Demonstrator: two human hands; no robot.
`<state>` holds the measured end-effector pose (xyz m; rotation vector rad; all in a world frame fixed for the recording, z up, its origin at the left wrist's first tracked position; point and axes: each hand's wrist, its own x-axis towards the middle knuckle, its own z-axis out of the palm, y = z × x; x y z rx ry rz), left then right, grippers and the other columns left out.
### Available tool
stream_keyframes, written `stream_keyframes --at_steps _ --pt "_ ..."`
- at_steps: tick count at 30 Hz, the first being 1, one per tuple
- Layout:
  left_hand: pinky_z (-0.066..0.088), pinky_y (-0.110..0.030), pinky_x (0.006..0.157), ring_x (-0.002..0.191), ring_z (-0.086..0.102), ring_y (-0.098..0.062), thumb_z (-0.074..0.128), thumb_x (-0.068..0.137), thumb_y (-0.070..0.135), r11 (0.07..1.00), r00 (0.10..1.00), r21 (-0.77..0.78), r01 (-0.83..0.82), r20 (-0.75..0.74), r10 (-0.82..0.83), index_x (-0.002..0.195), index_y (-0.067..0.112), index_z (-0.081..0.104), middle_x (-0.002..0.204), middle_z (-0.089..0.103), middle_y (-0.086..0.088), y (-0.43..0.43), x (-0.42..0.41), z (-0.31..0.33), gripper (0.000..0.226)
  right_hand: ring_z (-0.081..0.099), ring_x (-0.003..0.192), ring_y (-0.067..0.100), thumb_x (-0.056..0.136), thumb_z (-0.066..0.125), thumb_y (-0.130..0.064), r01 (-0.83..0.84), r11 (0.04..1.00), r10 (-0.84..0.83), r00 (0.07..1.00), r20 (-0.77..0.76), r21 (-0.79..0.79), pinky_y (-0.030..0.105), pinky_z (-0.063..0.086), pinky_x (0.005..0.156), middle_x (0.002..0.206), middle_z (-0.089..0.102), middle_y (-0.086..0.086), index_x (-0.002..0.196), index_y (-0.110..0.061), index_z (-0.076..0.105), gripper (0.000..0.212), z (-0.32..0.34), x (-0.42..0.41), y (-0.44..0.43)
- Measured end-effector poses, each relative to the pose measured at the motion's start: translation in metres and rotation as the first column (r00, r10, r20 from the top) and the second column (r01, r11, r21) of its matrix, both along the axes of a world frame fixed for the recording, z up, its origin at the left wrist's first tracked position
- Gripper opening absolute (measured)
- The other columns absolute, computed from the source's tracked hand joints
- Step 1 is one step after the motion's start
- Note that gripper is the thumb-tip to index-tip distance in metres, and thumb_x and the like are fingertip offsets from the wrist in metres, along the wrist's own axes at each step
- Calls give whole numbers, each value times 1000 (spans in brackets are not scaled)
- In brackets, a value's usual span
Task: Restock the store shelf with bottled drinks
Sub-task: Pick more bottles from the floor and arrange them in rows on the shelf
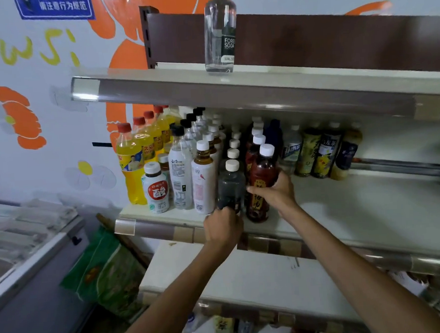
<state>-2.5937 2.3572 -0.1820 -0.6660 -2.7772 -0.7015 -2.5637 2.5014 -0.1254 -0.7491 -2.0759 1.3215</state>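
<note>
**Location.** Brown bottle [262, 175], white cap, stands at front edge of middle shelf [345, 210], approx. centre of view. Grey bottle [230, 185] sits just beside it at its 9 o'clock; can't tell if touching. Rows of stock run back behind both, w/ yellow bottles [132, 166] further out at 9 o'clock. Shelf is bare at 3 o'clock.

**Hands.** Right hand [276, 192] is wrapped round brown bottle's mid-body from the 3 o'clock side, thumb across the label. Left hand [224, 230] comes in from 6 o'clock, fingers curled round grey bottle's lower body.

**Handling (est.).**
- Both bottles look full and sealed, so moderate weight, bottom-heavy.
- Plastic walls are stiff enough when full. Not fragile, though a knock could tip the neighbours.
- Film labels are likely slick, so mid-body grip is best. Cap and neck give poor control.

**Orientation.** Both are upright, long axis vertical, caps to 12 o'clock, labels facing the aisle. Brown bottle leans slightly right at the top, possibly lens effect.
</note>
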Motion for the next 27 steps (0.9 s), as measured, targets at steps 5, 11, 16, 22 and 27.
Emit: stream_keyframes --at_steps 5,11,16,22,27 --pt "39 -33 81 93 61 -26 51 93 40 999 999 -29 21 -38 -22 95 16 70 98 70 -5 -5 -8 -12 31 56 116 21 59 91 -22 -64 998 60 991 117 25 41 48 100 125 59 2 131 -18 47 84 -5 -1 5" --pt "46 -33 85 96 58 -25 51 93 49 990 990 -3 138 -39 -138 89 14 72 95 70 -5 -17 -21 -13 41 57 116 25 67 87 -18 -59 991 22 953 301 117 37 48 97 127 60 4 128 -17 44 75 -22 9 -3" --pt "54 -31 70 80 63 -19 55 93 45 978 978 53 204 29 -206 89 17 69 93 69 -2 -20 -22 -13 32 57 118 25 70 85 -20 -73 986 25 953 303 150 37 47 96 128 59 4 127 -16 46 69 -22 9 -8" --pt "54 -30 66 73 62 -19 56 91 49 986 986 -9 166 27 -166 92 18 69 85 67 0 -24 -23 -9 34 55 117 26 72 82 -16 -62 991 20 948 318 120 36 48 94 127 57 6 130 -15 42 71 -20 2 -13" --pt "59 -35 65 65 66 -21 57 86 59 985 983 41 169 67 -172 92 18 68 81 67 -2 -28 -24 -8 42 54 118 27 71 82 -15 -46 993 9 945 327 105 40 49 98 127 56 8 132 -14 40 75 -20 1 -16"
